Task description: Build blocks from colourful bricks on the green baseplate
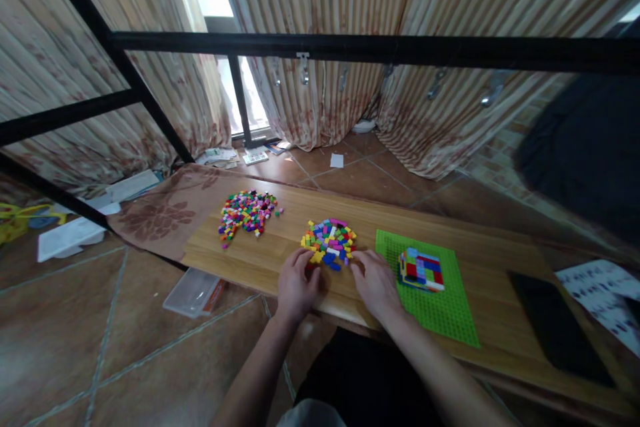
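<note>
A pile of loose toy building bricks in many colours lies on the wooden board between my two hands. My left hand is at the pile's near left edge, fingers curved and thumb apart, by yellow and red bricks. At the near right edge is my right hand, its fingers bent and spread beside the bricks. I see no brick gripped in either hand. To the right, a block built of coloured bricks sits on a green studded baseplate. My right forearm passes close to the baseplate's left side.
Another pile of smaller bricks lies at the board's left. A dark flat panel rests at the right end, near a printed sheet. A clear plastic box is below the board's edge. A black metal rail crosses ahead.
</note>
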`<control>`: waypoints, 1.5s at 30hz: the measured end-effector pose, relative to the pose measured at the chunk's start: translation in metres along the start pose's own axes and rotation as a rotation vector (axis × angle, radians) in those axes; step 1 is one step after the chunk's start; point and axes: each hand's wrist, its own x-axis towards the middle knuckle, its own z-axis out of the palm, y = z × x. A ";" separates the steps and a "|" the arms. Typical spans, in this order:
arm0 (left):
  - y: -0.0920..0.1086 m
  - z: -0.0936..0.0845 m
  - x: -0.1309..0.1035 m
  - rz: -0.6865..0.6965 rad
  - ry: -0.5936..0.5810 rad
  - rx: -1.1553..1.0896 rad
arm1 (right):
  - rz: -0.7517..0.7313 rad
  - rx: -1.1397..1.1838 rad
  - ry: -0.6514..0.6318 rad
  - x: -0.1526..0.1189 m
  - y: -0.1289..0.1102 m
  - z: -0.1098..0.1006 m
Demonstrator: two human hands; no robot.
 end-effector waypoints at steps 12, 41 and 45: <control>-0.001 0.008 -0.005 0.063 0.047 0.077 | 0.009 0.060 0.011 -0.005 -0.004 0.015; -0.001 0.009 -0.006 0.070 0.077 0.084 | 0.144 0.092 0.092 0.011 -0.007 -0.009; 0.000 0.005 -0.007 0.077 0.061 0.040 | 0.104 0.067 0.013 -0.009 -0.009 -0.006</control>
